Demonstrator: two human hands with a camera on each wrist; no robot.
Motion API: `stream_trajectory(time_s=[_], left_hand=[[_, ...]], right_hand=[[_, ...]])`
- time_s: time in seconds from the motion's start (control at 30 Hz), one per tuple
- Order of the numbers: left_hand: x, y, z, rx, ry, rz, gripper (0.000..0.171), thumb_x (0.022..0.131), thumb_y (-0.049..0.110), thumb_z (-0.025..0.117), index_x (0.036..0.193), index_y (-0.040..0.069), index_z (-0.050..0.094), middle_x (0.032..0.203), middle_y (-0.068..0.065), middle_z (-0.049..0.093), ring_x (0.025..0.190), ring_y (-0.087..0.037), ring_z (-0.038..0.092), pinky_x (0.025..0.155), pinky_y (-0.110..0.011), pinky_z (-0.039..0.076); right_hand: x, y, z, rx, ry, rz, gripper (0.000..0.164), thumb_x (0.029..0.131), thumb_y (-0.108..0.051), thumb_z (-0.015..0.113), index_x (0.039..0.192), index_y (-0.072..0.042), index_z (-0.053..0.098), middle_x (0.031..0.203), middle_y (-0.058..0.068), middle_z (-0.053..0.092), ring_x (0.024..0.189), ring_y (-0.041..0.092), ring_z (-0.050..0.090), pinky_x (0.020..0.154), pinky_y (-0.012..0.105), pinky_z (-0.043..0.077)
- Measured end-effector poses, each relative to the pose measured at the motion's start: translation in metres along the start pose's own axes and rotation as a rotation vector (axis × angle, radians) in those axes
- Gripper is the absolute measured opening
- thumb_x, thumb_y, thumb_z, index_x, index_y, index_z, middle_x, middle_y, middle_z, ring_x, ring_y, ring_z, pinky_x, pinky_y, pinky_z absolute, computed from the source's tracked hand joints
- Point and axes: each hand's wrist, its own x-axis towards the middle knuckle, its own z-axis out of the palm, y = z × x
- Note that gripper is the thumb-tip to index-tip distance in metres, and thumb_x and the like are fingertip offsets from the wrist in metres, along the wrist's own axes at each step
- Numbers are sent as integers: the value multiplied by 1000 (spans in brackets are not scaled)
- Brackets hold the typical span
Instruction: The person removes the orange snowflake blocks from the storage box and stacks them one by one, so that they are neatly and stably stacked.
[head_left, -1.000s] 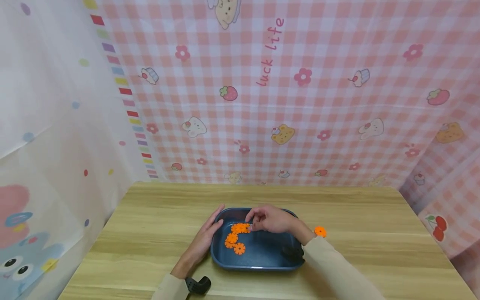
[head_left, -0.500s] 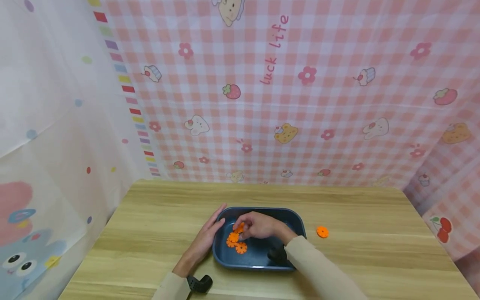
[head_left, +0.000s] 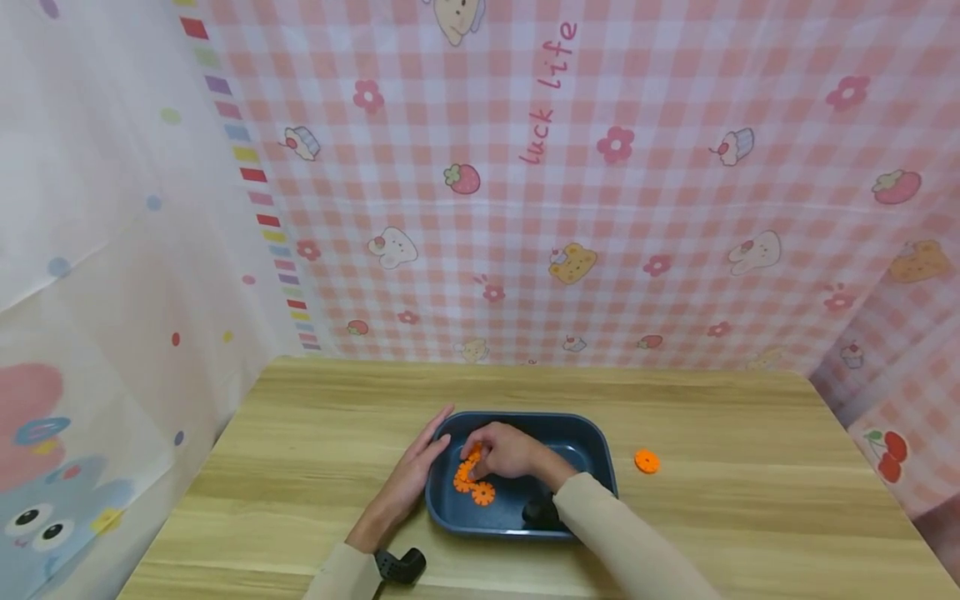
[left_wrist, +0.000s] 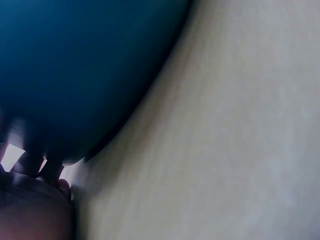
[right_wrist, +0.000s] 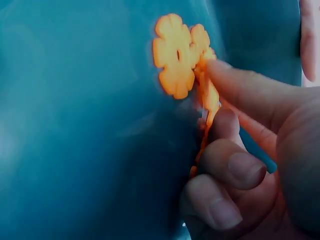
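Observation:
A dark blue rectangular tray [head_left: 540, 533] holds several orange flower-shaped plastic discs [head_left: 483, 494], some overlapping in a curved row at its left end. My right hand [head_left: 510, 450] is down inside the tray, its thumb and curled fingers around the upper discs of that row. In the right wrist view the orange discs [right_wrist: 175, 55] show between and beside thumb and fingers, one lying flat and others edge-on; the hand partly hides them. My left hand [head_left: 408, 475] rests along the tray's left outer wall, fingers straight, thumb at the rim.
One more orange disc [head_left: 647, 461] lies on the wooden table [head_left: 750, 500] to the right of the tray. A black wrist device [head_left: 401, 567] sits by the left sleeve. Behind the table hangs a pink checked cloth [head_left: 480, 250].
My right hand has moved left along the row, from its right end to the discs at the tray's left. The left hand stays against the tray.

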Motion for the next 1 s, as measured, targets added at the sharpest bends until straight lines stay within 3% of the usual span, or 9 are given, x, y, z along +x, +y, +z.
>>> stream_trajectory(time_s=[0.37, 0.73, 1.0], left_hand=[[2, 3, -1, 13, 13, 9, 50, 107, 31, 42, 156, 28, 32, 165, 1, 16, 153, -25, 9, 122, -54, 7], [0, 2, 0, 10, 2, -8, 53, 107, 33, 42, 157, 26, 29, 166, 0, 13, 153, -26, 7, 122, -54, 7], [1, 0, 1, 5, 0, -4, 50, 107, 32, 41, 156, 27, 31, 166, 0, 13, 153, -26, 7, 122, -53, 9]], right_hand=[[4, -5, -2, -22, 10, -3, 16, 83, -6, 78, 95, -12, 71, 58, -4, 52, 50, 10, 44, 50, 22, 38], [1, -5, 1, -7, 30, 35, 14, 84, -4, 76, 89, -14, 68, 63, -3, 54, 55, 12, 46, 55, 24, 38], [-5, -6, -1, -43, 13, 7, 12, 85, -5, 75, 86, -14, 66, 63, -4, 52, 55, 11, 44, 53, 22, 37]])
